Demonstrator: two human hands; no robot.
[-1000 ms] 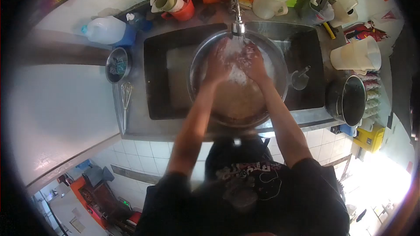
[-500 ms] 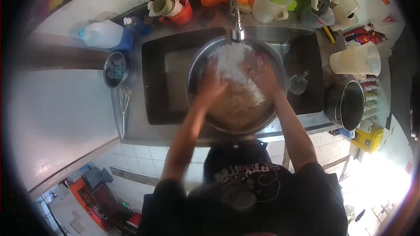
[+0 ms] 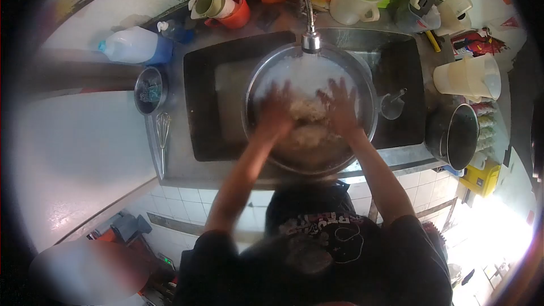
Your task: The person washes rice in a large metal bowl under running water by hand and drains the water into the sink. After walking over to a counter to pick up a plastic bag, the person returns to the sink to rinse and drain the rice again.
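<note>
A large metal bowl [image 3: 249, 130] sits over the sink beneath the faucet [image 3: 310, 39]. In it is cloudy water with pale, wet grains that look like rice [image 3: 309, 136]. My left hand [image 3: 276, 110] is inside the bowl on the left, somewhat blurred, fingers spread over the grains. My right hand [image 3: 340, 106] is opposite it on the right, fingers apart and palm down. Neither hand is closed around anything. Between them the grains form a low mound, and whitish water covers the bowl's far side.
Right of the bowl, a small clear cup [image 3: 391, 106] lies in the sink [image 3: 411, 79]. A deep pot [image 3: 459, 136] and a cream pitcher [image 3: 467, 77] stand at the right. Along the left are a whisk [image 3: 163, 141], a small metal bowl [image 3: 150, 90] and a plastic jug [image 3: 133, 45].
Both hands were blurred among heaped white grains; now their fingers are spread and the heap is lower, with whitish water at the far side. A blurred pale, rounded shape has appeared at lower left.
</note>
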